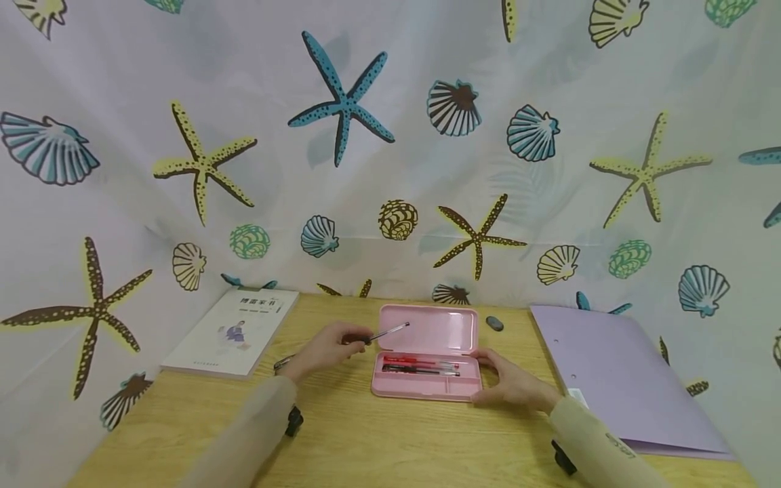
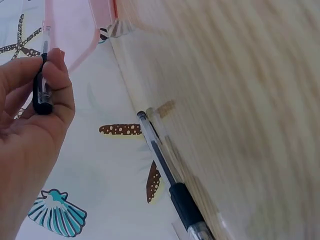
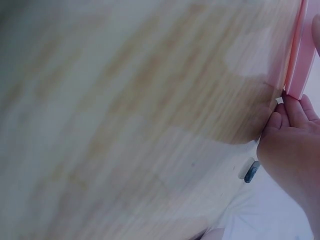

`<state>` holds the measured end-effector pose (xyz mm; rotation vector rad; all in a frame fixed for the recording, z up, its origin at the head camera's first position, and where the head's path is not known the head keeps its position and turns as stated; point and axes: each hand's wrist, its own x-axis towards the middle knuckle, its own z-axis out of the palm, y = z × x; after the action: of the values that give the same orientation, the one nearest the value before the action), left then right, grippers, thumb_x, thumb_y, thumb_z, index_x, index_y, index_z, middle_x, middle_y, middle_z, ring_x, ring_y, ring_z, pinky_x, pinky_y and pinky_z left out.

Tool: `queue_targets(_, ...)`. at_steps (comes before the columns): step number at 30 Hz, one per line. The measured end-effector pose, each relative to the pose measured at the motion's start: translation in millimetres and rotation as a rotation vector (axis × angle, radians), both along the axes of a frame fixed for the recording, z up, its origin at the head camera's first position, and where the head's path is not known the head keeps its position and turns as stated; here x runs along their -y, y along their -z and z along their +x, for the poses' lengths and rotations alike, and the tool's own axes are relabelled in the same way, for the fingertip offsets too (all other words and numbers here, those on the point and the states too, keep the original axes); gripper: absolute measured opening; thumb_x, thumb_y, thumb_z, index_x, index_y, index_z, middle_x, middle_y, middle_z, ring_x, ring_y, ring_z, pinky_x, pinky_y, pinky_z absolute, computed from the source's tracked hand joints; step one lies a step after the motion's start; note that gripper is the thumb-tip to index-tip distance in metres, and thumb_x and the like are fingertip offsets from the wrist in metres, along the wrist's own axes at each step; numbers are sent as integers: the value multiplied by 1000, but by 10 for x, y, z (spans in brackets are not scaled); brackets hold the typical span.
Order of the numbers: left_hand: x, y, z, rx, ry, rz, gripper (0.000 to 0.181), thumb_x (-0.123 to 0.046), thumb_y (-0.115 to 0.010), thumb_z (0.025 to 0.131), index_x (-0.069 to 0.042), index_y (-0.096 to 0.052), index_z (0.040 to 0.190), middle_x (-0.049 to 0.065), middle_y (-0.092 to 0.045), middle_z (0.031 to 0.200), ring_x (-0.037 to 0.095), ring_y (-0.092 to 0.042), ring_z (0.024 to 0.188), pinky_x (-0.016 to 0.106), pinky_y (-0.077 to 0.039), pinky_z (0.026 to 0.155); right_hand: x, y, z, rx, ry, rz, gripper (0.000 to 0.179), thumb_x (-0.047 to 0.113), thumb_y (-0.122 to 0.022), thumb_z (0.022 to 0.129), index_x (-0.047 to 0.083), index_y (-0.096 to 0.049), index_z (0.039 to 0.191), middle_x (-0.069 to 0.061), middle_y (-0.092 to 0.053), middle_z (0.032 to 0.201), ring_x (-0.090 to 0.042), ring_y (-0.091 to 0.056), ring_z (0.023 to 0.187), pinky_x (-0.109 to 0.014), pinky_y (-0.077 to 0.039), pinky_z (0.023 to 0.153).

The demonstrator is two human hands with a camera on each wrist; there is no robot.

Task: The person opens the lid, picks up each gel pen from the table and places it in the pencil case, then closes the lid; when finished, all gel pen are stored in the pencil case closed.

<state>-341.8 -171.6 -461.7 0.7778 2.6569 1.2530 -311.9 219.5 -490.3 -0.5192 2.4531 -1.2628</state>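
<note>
A pink pencil case (image 1: 396, 387) lies on the table with its lid (image 1: 430, 329) raised at the back. Inside its long compartment are red pens (image 1: 421, 361) and a black pen (image 1: 415, 370). My left hand (image 1: 326, 351) pinches a clear-barrelled black pen (image 2: 44, 95) above the table, left of the case, its thin end pointing toward the lid. My right hand (image 1: 515, 385) grips the case's right end, thumb at the front corner and fingers at the back. Another black pen (image 2: 162, 162) lies on the table by my left wrist, mostly hidden in the head view.
A white book (image 1: 228, 332) lies at the left back. To the right is a purple folder (image 1: 616, 373). A small dark oval object (image 1: 495, 323) sits behind the case, near the patterned cloth (image 1: 378, 169) hanging along the table's back.
</note>
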Motion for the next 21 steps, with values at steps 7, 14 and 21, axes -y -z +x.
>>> queue_targets(7, -109, 6, -22, 7, 27, 37, 29, -6, -59, 96, 1, -65, 124, 18, -69, 115, 20, -67, 91, 32, -57, 75, 5, -14, -5, 14, 19, 23, 86, 30, -86, 75, 16, -38, 145, -13, -40, 153, -34, -25, 147, -59, -8, 118)
queue_targets(14, -257, 13, -12, -57, 15, 0, 25, -6, -60, 95, -1, -69, 118, 12, -71, 112, 15, -65, 95, 27, -55, 78, 5, -13, -8, 2, 18, 16, 86, 29, -86, 75, 14, -38, 145, -15, -40, 152, -35, -26, 146, -59, -8, 118)
queue_targets(21, -389, 44, 1, -38, 72, 13, 28, 1, -54, 95, -2, -68, 119, 11, -70, 115, 22, -64, 107, 41, -52, 93, -6, -11, 2, -14, -13, -2, 85, 27, -85, 77, 11, -37, 145, -16, -40, 152, -36, -26, 146, -60, -9, 118)
